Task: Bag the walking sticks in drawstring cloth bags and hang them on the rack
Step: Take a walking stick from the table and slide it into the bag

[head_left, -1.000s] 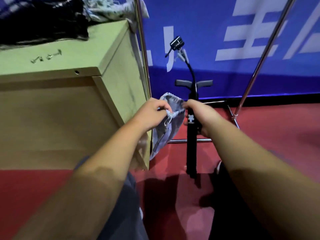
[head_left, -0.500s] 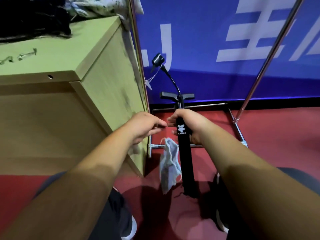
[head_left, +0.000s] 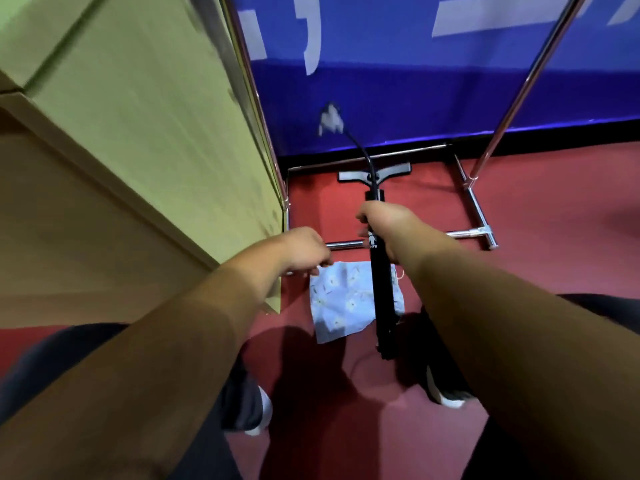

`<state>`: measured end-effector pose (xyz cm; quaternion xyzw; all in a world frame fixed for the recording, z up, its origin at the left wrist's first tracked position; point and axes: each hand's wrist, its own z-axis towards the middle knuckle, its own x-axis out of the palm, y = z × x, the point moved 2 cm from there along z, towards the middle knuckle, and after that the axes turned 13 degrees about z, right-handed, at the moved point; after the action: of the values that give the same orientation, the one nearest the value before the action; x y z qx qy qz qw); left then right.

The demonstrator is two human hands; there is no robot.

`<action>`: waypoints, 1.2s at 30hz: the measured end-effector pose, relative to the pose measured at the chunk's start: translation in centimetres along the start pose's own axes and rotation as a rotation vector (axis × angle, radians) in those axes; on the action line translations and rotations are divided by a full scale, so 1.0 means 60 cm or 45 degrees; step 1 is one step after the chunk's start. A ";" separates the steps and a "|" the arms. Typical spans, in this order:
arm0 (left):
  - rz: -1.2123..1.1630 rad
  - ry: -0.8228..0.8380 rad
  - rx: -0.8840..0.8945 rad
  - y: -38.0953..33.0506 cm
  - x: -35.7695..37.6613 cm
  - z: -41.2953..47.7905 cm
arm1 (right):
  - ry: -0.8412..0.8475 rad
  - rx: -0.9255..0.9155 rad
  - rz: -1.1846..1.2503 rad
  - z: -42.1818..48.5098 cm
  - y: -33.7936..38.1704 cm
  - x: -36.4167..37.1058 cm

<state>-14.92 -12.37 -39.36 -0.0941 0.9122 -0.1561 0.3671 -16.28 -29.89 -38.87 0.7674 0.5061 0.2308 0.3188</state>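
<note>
1. Above the red floor point(head_left: 554, 258), in the head view, the right hand point(head_left: 386, 230) is curled tight round the black walking stick point(head_left: 382, 299), partway along its shaft.
2. The stick points away from the person. Its T-shaped end lies near the base bars of the chrome rack point(head_left: 479, 211), and its near end hangs over the floor between the shoes point(head_left: 446, 394).
3. The left hand point(head_left: 304, 251) pinches the top corner of the pale flowered cloth bag point(head_left: 341, 303). The bag hangs flat behind the shaft, which crosses in front of its right side.
4. A wooden cabinet point(head_left: 138, 133) stands to the left, touching the rack's post. A blue banner point(head_left: 415, 98) hangs behind.
</note>
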 end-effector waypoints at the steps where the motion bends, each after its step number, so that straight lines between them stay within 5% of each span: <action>1: 0.076 0.035 0.008 -0.004 0.012 0.011 | -0.027 0.019 -0.004 0.019 -0.016 -0.011; 7: 0.182 0.203 0.044 -0.043 0.102 0.144 | -0.220 0.227 0.038 0.150 -0.151 -0.105; 17: 0.229 0.187 0.122 -0.062 0.267 0.320 | -0.333 0.480 0.249 0.256 -0.289 -0.202; 27: -0.483 0.244 -0.181 -0.011 0.350 0.361 | -0.044 0.493 0.464 0.270 -0.334 -0.144; 32: -0.948 0.284 -0.290 -0.023 0.291 0.324 | 0.029 0.383 0.531 0.241 -0.283 -0.089; 36: -1.009 0.095 -0.245 -0.028 0.206 0.282 | 0.126 0.253 0.464 0.194 -0.210 -0.044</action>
<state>-11.79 -21.13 -58.22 -0.4665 0.8284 -0.2026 0.2347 -17.34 -31.74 -56.11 0.8615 0.3945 0.2710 0.1693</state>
